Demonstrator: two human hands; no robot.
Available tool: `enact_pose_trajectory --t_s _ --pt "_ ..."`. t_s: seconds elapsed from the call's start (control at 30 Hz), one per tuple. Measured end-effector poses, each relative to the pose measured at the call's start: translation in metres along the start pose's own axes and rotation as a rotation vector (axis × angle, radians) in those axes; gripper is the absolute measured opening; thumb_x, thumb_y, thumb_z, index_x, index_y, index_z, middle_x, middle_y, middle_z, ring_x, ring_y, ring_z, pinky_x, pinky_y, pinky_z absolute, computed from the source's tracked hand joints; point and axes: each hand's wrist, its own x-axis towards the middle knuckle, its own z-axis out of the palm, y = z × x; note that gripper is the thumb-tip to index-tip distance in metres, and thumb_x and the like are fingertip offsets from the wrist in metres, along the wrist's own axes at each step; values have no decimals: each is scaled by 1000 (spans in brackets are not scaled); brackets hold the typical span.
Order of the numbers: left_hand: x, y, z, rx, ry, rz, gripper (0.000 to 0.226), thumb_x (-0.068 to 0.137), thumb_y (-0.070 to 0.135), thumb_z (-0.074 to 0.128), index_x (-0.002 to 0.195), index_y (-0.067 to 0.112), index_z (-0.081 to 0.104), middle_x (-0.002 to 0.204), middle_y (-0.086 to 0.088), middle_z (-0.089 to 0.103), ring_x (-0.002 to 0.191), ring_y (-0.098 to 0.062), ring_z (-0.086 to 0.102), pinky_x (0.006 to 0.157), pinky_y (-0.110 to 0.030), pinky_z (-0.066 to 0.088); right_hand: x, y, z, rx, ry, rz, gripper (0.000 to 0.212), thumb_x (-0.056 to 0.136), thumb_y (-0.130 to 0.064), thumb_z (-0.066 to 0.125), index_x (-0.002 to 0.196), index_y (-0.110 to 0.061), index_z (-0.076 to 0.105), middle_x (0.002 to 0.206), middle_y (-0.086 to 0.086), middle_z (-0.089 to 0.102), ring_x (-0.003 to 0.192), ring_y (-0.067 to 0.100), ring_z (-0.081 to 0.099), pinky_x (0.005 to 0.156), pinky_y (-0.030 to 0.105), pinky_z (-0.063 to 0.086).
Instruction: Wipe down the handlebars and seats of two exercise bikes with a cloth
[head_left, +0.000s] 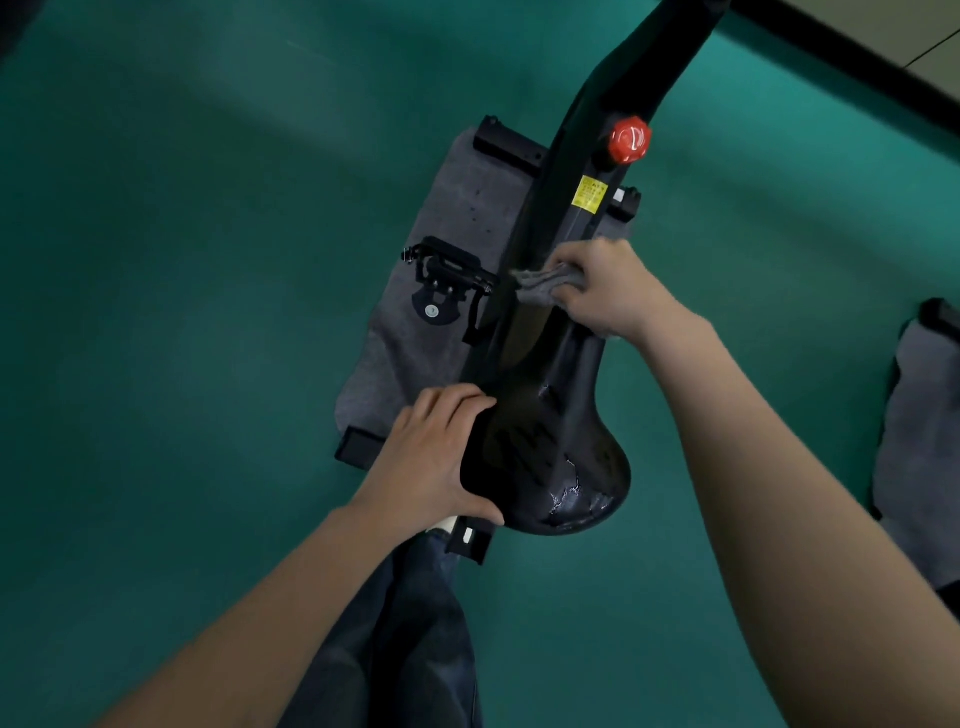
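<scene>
Green floor (182, 364), grey mat (415, 353) under bike, second grey mat (919, 441) at right

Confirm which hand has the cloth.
The right hand, up at the narrow nose of the seat, grips the bunched grey cloth. The left hand holds no cloth; it grips the seat's wide rear edge.

Exercise-bike seat (550, 447) and cloth (540, 286), seen from above.
Black seat, narrow nose pointing far, wide near end cracked; grey cloth bunched against the nose tip, gripped in the right hand (608, 286).
</scene>
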Motion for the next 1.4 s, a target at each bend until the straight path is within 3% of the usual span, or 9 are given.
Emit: enact_pose_trajectory --t_s 0.13,0.3,0.5,0.63,0.73,0.87,0.97,1.27,1.4 --pt "0 -2 1 -4 13 18 114 45 73 70 138 19 33 136 6 32 123 -15 27 103 -39 33 -7 -25 21 -209 -213 -52 33 79 -6 48 110 -9 61 106 21 56 105 37 52 78 33 43" --pt "-3 -7 3 -75 31 43 113 48 67 75 139 16 32 137 3 32 126 -15 27 107 -35 29 -26 -32 35 -227 -241 -81 36 80 -5 51 113 -11 61 105 20 54 103 37 51 77 34 45" --pt "-11 -16 6 -204 46 -16 114 48 62 80 140 15 31 136 2 30 126 -11 26 110 -28 22 -42 -22 43 -57 51 -81 26 84 -4 58 109 -5 64 92 20 58 100 32 51 77 35 43" --pt "-14 -22 9 -264 77 -55 110 47 61 81 137 17 35 133 3 34 124 -13 31 109 -31 26 -62 -25 67 -49 121 -155 25 80 -1 59 104 -6 65 86 18 57 90 34 55 70 35 45" --pt "-13 -24 14 -317 85 -78 110 45 62 81 136 18 36 133 5 35 123 -12 32 107 -30 27 -75 -28 79 107 160 -158 27 81 -2 62 106 -11 68 89 15 61 90 30 60 80 35 49" --pt "-18 -24 23 -371 137 -127 110 45 65 79 136 23 36 133 8 34 124 -10 32 107 -30 28 -79 -22 74 371 329 -93 18 80 -11 71 98 -11 72 92 3 68 85 15 63 81 10 43" --pt "-21 -24 27 -397 166 -150 108 45 66 77 136 26 35 132 12 34 123 -9 33 106 -32 31 -81 -8 65 341 500 -140 14 77 -9 74 91 -6 71 89 -2 65 85 12 60 80 15 45" --pt "-21 -24 31 -466 218 -137 105 43 64 78 133 30 38 122 19 32 117 -5 32 100 -25 29 -106 -13 94 322 406 -213 15 75 -4 76 90 -5 72 89 4 70 87 19 65 82 23 48" --pt "-22 -24 32 -470 236 -156 105 41 66 77 131 30 39 120 21 32 113 -1 30 96 -20 26 -104 -15 89 408 418 -171 13 77 -8 75 90 -6 72 87 -6 64 84 4 59 79 6 43"
